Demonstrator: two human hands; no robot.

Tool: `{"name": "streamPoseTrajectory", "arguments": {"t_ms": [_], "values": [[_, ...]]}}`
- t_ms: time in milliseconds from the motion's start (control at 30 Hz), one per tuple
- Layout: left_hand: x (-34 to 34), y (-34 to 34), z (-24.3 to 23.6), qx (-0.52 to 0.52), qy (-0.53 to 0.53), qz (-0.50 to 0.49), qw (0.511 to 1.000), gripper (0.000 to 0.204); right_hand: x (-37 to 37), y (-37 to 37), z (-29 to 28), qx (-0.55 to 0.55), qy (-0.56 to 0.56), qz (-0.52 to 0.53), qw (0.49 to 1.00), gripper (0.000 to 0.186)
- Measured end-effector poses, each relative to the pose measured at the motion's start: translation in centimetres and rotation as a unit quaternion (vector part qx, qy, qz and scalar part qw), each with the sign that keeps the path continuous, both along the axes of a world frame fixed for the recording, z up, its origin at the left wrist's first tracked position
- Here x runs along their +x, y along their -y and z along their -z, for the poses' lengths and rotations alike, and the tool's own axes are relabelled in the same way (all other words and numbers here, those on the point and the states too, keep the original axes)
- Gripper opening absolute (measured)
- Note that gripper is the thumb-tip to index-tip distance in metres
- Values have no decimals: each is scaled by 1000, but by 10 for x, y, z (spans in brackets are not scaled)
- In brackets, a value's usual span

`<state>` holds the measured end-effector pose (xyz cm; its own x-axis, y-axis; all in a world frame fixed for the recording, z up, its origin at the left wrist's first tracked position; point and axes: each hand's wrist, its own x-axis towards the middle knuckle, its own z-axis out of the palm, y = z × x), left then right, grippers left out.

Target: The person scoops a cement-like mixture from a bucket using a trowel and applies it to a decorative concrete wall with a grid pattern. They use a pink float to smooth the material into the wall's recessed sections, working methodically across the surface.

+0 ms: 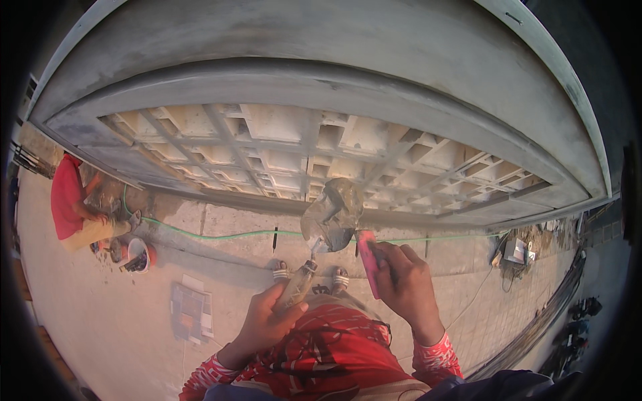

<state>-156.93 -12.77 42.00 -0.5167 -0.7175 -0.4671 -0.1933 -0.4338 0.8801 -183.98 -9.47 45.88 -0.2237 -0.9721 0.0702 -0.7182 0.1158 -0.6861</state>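
My left hand point(271, 315) is closed round the pale, worn handle of a trowel point(298, 286). Its blade points away from me and carries a lump of wet grey mortar point(332, 215), which hides most of the metal. My right hand point(409, 284) grips a narrow pink flat tool point(368, 265), seen nearly edge-on; its exact kind cannot be made out. The far end of this tool is close to the right side of the mortar; whether they touch is unclear. Both hands are in front of my body, before a grey plastered wall with a recessed lattice panel point(309, 144).
A green hose point(261, 233) runs along the wall's foot. At the left a person in red point(70, 204) crouches beside a bucket point(148, 255) of tools. Flat sheets point(192, 311) lie on the paving. A small white box point(516, 251) and rubble stand at the right.
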Motion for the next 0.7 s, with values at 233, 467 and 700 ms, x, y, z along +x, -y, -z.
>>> {"name": "streamPoseTrajectory", "arguments": {"t_ms": [233, 467, 700], "values": [[2, -1, 1, -6, -16, -12, 1000, 29, -7, -2, 12, -24, 37, 10, 999, 30], [0, 0, -1, 2, -9, -14, 1000, 33, 6, -4, 16, -15, -69, 25, 997, 31], [-2, 3, -4, -6, -2, -12, 1000, 33, 9, -3, 28, -36, -138, 16, 990, 37]]}}
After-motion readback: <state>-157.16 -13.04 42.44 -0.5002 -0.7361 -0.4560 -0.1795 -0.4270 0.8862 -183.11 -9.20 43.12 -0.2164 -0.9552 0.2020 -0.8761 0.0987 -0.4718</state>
